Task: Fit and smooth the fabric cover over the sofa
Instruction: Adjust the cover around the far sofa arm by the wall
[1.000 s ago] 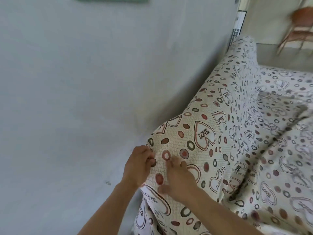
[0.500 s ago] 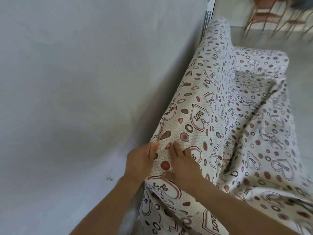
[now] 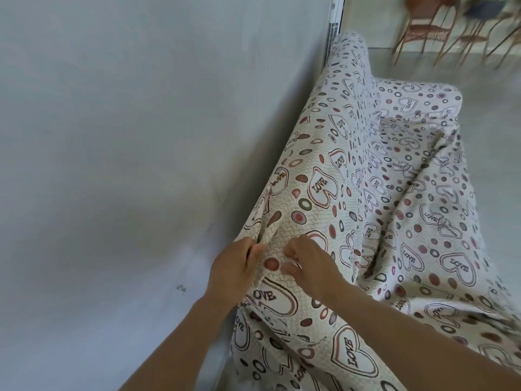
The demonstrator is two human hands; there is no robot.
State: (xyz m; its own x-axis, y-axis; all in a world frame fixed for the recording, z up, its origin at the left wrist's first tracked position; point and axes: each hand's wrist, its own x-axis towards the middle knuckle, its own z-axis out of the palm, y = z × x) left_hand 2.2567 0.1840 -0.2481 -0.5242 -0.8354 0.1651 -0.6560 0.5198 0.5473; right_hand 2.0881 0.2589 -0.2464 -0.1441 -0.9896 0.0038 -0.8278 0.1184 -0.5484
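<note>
Head view, the only one on offer. Both hands are up at the near end of the backrest, right where the fabric cover (image 3: 366, 193) rolls over the top edge beside the wall (image 3: 127, 136). The left hand (image 3: 234, 266) has its fingers curled in tight, pinching a raised fold of cloth on the wall side; the right hand (image 3: 307, 263) sits just beside it to the right, fingers bent and thumb tucked in, nipping the same patch; a red dot of the print shows in the gap between them.

My read: the two grips are set close together so the slack can be gathered and drawn over the back, towards the narrow gap by the wall; that is a judgement, not something shown.

The cover lies over the whole sofa, which is hidden beneath it; it is cream, quilted-looking cloth printed with "LOVE" hearts, rings, and red, brown and grey dots. Along the top of the backrest it runs fairly taut out to the far end; down on the seat, to the right, it is bunched into deep creases and loose ridges, so plenty of smoothing looks undone. Far right, blurred chairs (image 3: 423, 32) stand on a pale floor (image 3: 496, 114).
</note>
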